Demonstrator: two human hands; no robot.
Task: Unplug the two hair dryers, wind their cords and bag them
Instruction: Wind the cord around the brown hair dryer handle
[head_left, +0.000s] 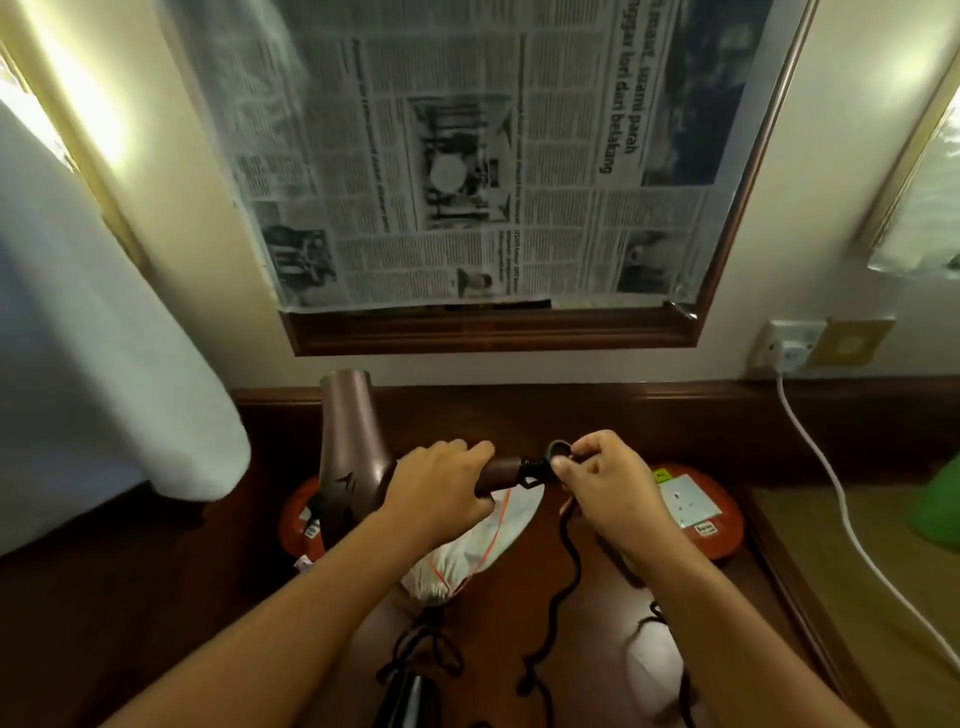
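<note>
A mauve hair dryer (347, 441) is held above the wooden desk, barrel pointing up toward the wall. My left hand (441, 486) grips its handle. My right hand (602, 480) pinches the black cord (569, 566) close to the handle end, where it forms a small loop. From there the cord hangs down in kinks to the desk. A white drawstring bag (478, 540) with a red cord lies under the dryer. A second, dark hair dryer (410, 701) shows partly at the bottom edge, with a tangle of black cord beside it. Another white bag (654, 660) lies at bottom right.
An orange extension-socket reel (696, 509) sits on the desk (156, 613). A white cable (831, 478) runs from a wall socket (789, 345) down the right side. Newspaper covers the framed mirror (467, 156). White cloth (93, 364) hangs at left. A green object (940, 504) sits far right.
</note>
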